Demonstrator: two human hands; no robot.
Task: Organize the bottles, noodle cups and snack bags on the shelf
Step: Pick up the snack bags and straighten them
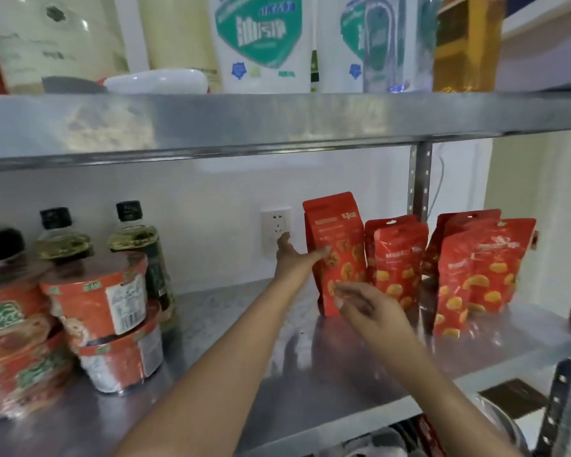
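A tall red snack bag (338,235) stands upright at the back of the steel shelf (231,328). My left hand (294,258) lies against its left edge, fingers stretched over the front and thumb pointing up. Low in front of the same bag hovers my right hand (366,303), blurred, with loosely curled fingers and nothing seen in it. To the right stand more red snack bags (398,258) and a further group (488,268). Stacked noodle cups (94,291) fill the left side, with oil bottles (137,239) behind them.
A wall outlet (276,225) sits just behind my left hand. A shelf post (419,179) rises behind the bags. The upper shelf carries white detergent pouches (261,44) and a yellow oil bottle (465,44). Bare steel lies between cups and bags.
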